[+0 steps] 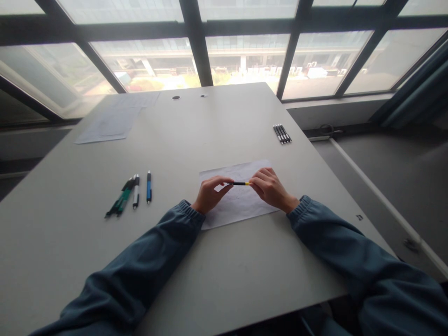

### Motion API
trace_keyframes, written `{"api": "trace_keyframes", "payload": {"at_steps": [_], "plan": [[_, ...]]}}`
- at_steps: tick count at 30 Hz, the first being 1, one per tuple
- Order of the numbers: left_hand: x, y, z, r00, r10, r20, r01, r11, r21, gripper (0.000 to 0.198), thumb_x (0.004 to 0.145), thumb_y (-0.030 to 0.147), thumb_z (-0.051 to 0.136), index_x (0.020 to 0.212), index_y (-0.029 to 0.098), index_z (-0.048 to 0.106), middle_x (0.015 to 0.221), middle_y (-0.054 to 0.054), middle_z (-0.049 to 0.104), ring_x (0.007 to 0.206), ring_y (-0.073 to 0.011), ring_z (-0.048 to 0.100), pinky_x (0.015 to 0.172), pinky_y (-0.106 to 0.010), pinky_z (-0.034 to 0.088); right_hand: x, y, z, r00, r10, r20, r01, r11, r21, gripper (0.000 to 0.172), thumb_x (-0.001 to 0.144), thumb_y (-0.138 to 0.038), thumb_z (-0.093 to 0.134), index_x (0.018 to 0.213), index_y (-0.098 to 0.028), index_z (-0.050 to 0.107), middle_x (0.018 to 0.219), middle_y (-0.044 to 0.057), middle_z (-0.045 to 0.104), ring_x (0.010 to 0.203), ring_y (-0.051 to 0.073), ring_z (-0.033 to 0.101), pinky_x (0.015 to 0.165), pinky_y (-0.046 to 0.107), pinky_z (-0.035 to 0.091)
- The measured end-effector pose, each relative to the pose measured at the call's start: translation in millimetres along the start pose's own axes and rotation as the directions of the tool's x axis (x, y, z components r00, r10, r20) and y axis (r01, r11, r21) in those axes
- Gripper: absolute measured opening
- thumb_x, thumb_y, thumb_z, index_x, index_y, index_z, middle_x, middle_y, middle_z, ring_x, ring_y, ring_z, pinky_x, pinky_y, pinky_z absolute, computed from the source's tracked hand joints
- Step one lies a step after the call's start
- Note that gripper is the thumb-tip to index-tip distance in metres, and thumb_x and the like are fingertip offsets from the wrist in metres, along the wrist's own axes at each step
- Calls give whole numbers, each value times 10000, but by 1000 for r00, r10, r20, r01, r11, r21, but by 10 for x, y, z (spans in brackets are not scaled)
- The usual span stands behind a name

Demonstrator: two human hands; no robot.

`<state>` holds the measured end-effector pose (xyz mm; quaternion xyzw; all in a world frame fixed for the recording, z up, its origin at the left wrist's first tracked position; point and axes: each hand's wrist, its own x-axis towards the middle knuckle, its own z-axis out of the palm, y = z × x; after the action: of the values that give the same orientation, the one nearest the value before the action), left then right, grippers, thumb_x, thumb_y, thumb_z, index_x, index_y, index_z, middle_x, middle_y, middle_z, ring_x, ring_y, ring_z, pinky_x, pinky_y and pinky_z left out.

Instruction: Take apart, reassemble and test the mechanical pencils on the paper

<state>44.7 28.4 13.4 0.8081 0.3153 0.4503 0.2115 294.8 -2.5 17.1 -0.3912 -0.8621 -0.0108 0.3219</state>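
A black pen with a yellow part [240, 183] is held level between my two hands. The fingertips of my left hand [213, 192] pinch its left end, and my right hand [271, 187] grips the yellow right end. Both hands are over a white sheet of paper [241, 212] with faint marks, lying on the white table [217, 275]. My fingers cover both ends of the pen.
To the left lie a blue pen [149, 187], a white-and-black pen [136, 192] and some green pens [124, 198]. Several black pens [282, 134] sit in a row at the right edge. More papers [112, 122] lie at the far left, near the windows.
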Motion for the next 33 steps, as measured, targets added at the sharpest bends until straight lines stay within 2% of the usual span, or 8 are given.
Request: {"api": "trace_keyframes", "payload": {"at_steps": [5,9,13,16,30,33], "plan": [[4,11,0,1000,2,7,-2,1000,-19,122,885,285,728,948,184,750,862,-55,770,736,-139,690,681,-261,584,-15,20,17,1000,-11,23,11,1000,0,211,1036,-281,474,963,-191,651,848,59,674,807,210,533,803,376,376],[8,25,-8,1000,1,17,0,999,-34,112,878,259,734,963,189,750,866,-48,767,732,-132,681,680,-250,573,-25,27,35,1000,-9,-20,9,999,35,194,989,-360,589,1080,-192,624,877,60,700,818,219,562,800,371,391],[6,28,-12,999,-1,35,2,999,-40,106,874,246,737,964,192,753,865,-48,762,735,-132,676,675,-247,558,-33,38,59,998,10,-54,-6,998,58,111,982,-302,600,939,-200,601,795,39,667,761,202,541,776,353,392],[4,26,-9,999,-12,42,14,999,-42,103,881,256,729,960,195,755,869,-52,760,734,-134,673,673,-252,556,-33,42,68,999,8,-43,-6,999,48,131,983,-294,591,885,-208,593,786,36,659,769,202,536,774,353,386],[-9,9,-4,998,-3,63,5,1000,-31,119,910,273,687,978,188,735,901,-55,760,777,-137,682,683,-252,559,-24,23,49,998,-40,50,39,999,22,229,1036,-301,496,886,-189,629,815,49,682,795,190,566,792,352,363],[-9,-11,0,996,-2,90,5,999,-34,221,892,291,715,1092,200,703,1005,-68,758,870,-157,696,741,-275,563,-25,29,52,998,-31,50,30,999,20,228,1035,-299,498,888,-188,632,819,54,688,794,193,568,791,353,363]]}}
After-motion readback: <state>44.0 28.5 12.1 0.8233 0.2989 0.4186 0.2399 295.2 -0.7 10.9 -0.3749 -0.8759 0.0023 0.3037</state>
